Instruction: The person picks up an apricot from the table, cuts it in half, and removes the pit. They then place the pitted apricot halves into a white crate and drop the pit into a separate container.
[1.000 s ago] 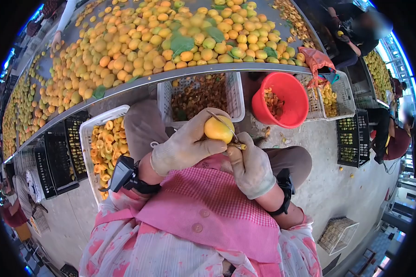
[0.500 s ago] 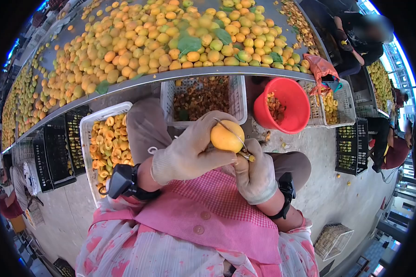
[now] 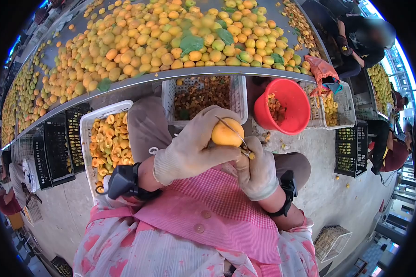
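Observation:
My gloved left hand (image 3: 189, 147) has its fingers wrapped round a yellow-orange apricot (image 3: 226, 133), which it holds up above my lap. In my gloved right hand (image 3: 256, 171) is a small knife (image 3: 246, 150), its thin curved blade lying across the apricot's skin. The two hands are close together, with the left thumb near the right hand's fingers. Beyond them a white crate (image 3: 168, 99) holds dark brown pits or scraps. Left of my knee, a white crate (image 3: 84, 134) is full of halved apricots (image 3: 110, 147).
A metal-edged table (image 3: 180, 74) heaped with apricots (image 3: 138, 44) and some leaves spans the front. Right of centre are a red bucket (image 3: 302, 115), an orange bag (image 3: 321, 69) and crates. Black crates (image 3: 44, 154) stand at left. A co-worker (image 3: 363, 41) sits at upper right.
Both hands, the apricot and the knife have barely moved; the blade still lies across the fruit. The co-worker's hands at upper right have shifted slightly.

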Available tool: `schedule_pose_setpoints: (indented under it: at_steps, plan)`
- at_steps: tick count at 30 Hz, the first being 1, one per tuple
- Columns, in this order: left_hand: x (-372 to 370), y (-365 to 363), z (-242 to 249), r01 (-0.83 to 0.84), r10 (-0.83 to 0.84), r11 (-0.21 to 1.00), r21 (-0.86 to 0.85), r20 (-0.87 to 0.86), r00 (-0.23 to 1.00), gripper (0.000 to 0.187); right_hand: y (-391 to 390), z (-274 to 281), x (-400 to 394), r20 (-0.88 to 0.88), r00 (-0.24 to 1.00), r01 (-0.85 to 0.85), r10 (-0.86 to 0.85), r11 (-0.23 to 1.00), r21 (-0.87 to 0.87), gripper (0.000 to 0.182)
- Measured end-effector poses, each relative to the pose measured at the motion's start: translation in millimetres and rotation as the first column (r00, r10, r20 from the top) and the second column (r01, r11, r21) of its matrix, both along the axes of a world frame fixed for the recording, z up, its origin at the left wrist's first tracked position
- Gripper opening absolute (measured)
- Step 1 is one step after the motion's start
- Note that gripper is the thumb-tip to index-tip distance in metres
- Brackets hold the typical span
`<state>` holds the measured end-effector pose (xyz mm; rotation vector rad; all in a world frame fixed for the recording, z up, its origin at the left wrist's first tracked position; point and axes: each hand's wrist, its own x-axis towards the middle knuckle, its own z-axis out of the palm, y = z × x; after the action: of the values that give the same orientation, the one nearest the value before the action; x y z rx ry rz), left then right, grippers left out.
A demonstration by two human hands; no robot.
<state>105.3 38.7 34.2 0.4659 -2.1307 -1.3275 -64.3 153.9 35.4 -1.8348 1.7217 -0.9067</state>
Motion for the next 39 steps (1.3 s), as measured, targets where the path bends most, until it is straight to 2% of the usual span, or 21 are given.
schedule_pose_setpoints:
  at_steps: [1, 3, 7, 10, 11, 12, 13, 15, 16, 18, 22, 23, 24, 28, 29, 30, 33, 34, 35, 36, 39]
  plan:
    - [-3.1, 4.3, 0.3, 0.003, -0.003, 1.000, -0.001, -0.002, 1.000, 0.069, -1.1, -4.5, 0.3, 0.051, 0.999, 0.019, -0.017, 0.999, -0.041, 0.033]
    - [-10.8, 17.0, 2.6, 0.145, 0.105, 0.696, 0.704, -0.299, 0.948, 0.051, -3.7, -15.9, 6.5, 0.211, 0.976, 0.069, -0.058, 0.997, -0.046, 0.033]
    - [-10.5, 23.8, -2.9, 0.212, 0.143, 0.506, 0.836, -0.324, 0.935, 0.050, -5.7, -15.8, 8.1, 0.174, 0.983, 0.087, -0.057, 0.982, -0.168, 0.036]
    - [-5.2, 15.6, 6.2, 0.096, 0.127, 0.730, 0.677, -0.273, 0.954, 0.052, -4.8, -14.3, -1.0, 0.225, 0.974, 0.012, 0.008, 0.996, -0.088, 0.039]
    - [-2.6, 7.3, 10.0, -0.059, 0.095, 0.958, 0.282, -0.115, 0.989, 0.057, -6.3, -8.4, -4.4, 0.087, 0.996, -0.005, 0.011, 0.997, -0.075, 0.040]
    - [-1.5, 3.8, 11.4, -0.127, 0.138, 0.973, -0.191, 0.042, 0.990, 0.063, -7.0, -5.1, -6.1, -0.053, 0.998, -0.020, 0.017, 0.998, -0.055, 0.040]
    - [-2.2, 5.7, 10.4, -0.127, 0.137, 0.974, -0.188, 0.041, 0.990, 0.063, -7.6, -6.8, -5.9, -0.054, 0.998, -0.019, 0.016, 0.998, -0.052, 0.040]
    - [-3.8, 10.6, 8.5, -0.122, 0.113, 0.918, 0.378, 0.046, 0.993, 0.060, -10.8, -13.5, -2.0, 0.031, 0.999, -0.010, 0.015, 0.988, -0.153, 0.039]
    - [-5.6, 14.9, 5.6, -0.122, 0.114, 0.918, 0.376, 0.045, 0.992, 0.060, -11.3, -16.7, 1.4, 0.030, 0.999, -0.011, 0.016, 0.988, -0.155, 0.039]
    - [-10.2, 25.8, -1.5, 0.196, 0.214, 0.486, 0.852, -0.334, 0.918, 0.057, -11.6, -22.8, 7.8, 0.158, 0.987, 0.063, -0.038, 0.986, -0.156, 0.038]
    - [-9.2, 26.6, 4.2, 0.128, 0.241, 0.482, 0.867, -0.271, 0.932, 0.056, -13.9, -21.6, 5.3, 0.131, 0.991, 0.050, -0.021, 0.973, -0.225, 0.038]
    - [-6.3, 19.1, 7.3, -0.097, 0.199, 0.873, 0.479, -0.167, 0.966, 0.056, -14.0, -16.2, 1.9, 0.085, 0.996, 0.014, 0.006, 0.974, -0.227, 0.037]
    - [-4.2, 13.7, 10.4, -0.226, 0.222, 0.970, -0.094, -0.052, 0.974, 0.056, -14.2, -12.3, 0.2, 0.039, 0.999, -0.021, 0.030, 0.974, -0.227, 0.037]
    - [-3.6, 12.7, 16.2, -0.274, 0.293, 0.923, -0.270, 0.030, 0.956, 0.058, -14.3, -12.4, 2.6, 0.041, 0.999, -0.003, 0.007, 0.995, -0.097, 0.038]
    - [-4.3, 14.9, 14.0, -0.205, 0.208, 0.970, 0.128, -0.010, 0.978, 0.060, -14.7, -18.8, 5.8, 0.098, 0.995, 0.007, 0.009, 0.987, -0.162, 0.039]
    - [-4.9, 16.8, 11.9, -0.085, 0.143, 0.863, 0.498, -0.080, 0.986, 0.062, -15.6, -22.7, 7.6, 0.157, 0.987, 0.021, 0.016, 0.974, -0.227, 0.039]
    - [-10.1, 27.0, 8.8, 0.147, 0.245, 0.559, 0.816, -0.331, 0.911, 0.058, -14.7, -23.4, 10.2, 0.194, 0.981, 0.030, 0.005, 0.983, -0.179, 0.041]
    - [-8.0, 22.7, 8.9, 0.146, 0.245, 0.560, 0.816, -0.331, 0.911, 0.058, -14.4, -22.1, 9.8, 0.194, 0.981, 0.030, 0.005, 0.983, -0.180, 0.041]
    - [-4.4, 14.3, 8.8, -0.040, 0.162, 0.904, 0.426, -0.254, 0.954, 0.060, -14.1, -19.8, 8.5, 0.164, 0.986, 0.011, 0.020, 0.983, -0.185, 0.041]
    - [-2.0, 8.5, 8.9, -0.151, 0.135, 0.983, -0.109, -0.140, 0.981, 0.063, -13.7, -18.5, 6.8, 0.134, 0.990, -0.008, 0.034, 0.982, -0.188, 0.042]
    - [-0.7, 4.5, 17.2, -0.172, 0.169, 0.962, -0.212, -0.031, 0.985, 0.064, -17.9, -18.9, 0.1, 0.014, 0.998, -0.060, 0.064, 0.975, -0.213, 0.042]
